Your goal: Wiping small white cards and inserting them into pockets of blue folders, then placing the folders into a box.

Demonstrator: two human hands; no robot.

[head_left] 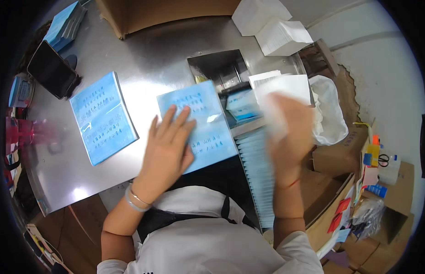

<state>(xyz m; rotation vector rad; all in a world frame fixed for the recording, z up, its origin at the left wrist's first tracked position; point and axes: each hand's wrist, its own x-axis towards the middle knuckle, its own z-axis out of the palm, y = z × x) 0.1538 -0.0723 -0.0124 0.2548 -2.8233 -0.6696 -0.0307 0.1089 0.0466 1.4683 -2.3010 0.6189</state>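
Observation:
My left hand (169,141) lies with fingers spread on a flat blue packet (212,123) with a glossy surface and handwriting-style print. The packet rests on the metal table at its near edge. To the right, my right hand (291,132) is blurred by motion, above a long row of light blue packets (257,173). A white paper-like piece (273,116) shows at its fingers, too smeared to tell its exact kind. Left of my left hand lies a matching stack of blue packets (104,118), apart from it.
A dark open recess (221,66) in the metal table (144,59) has blue packets (242,105) near it. White paper stacks (283,39) stand at the far right, a lined white bin (331,114) below. A phone on a stand (52,68) and a cardboard box (167,9) sit farther back.

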